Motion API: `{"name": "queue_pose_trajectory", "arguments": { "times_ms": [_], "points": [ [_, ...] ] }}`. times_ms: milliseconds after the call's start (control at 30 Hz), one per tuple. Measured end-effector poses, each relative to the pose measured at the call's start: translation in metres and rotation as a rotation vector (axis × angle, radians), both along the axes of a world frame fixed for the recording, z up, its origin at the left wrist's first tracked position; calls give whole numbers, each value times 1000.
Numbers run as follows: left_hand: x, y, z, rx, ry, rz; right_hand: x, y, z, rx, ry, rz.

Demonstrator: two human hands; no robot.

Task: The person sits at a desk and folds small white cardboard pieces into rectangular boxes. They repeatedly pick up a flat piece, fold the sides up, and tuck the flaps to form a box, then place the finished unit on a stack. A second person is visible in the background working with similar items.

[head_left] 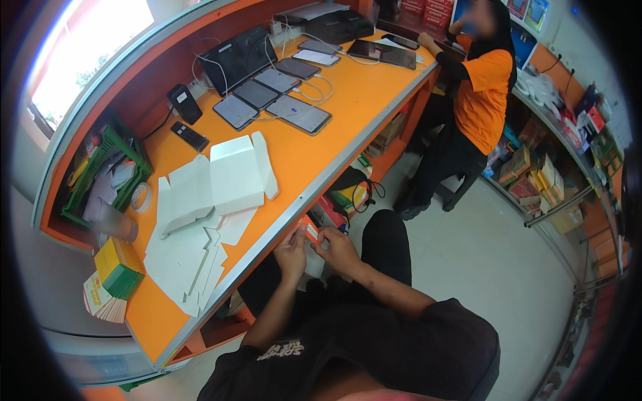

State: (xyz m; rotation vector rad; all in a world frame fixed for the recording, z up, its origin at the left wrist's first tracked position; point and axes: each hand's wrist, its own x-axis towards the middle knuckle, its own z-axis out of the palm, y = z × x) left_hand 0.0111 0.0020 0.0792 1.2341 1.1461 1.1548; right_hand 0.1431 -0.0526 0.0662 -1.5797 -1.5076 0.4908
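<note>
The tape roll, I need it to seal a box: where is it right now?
In the head view the tape roll lies on the orange counter at the person's left, between the green basket and the flat white boxes.

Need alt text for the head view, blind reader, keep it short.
Seen from above, a seated person's left hand and right hand together hold a small orange-and-white item just below the edge of an orange counter. Flat white cardboard boxes and a row of phones lie on it; another person in orange sits farther along.
</note>
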Motion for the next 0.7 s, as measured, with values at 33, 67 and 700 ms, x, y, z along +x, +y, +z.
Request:
{"name": "queue_pose_trajectory", "arguments": {
  "times_ms": [33,67,700],
  "points": [
    [-2,3,-1,-36,-15,-81,0,0,-6,-52,119,0],
    [-4,8,0,-72,-29,-162,0,1,-11,-103,238,0],
    [-10,1,-20,139,377,-402,24,13,-27,-190,633,18]
  ]
}}
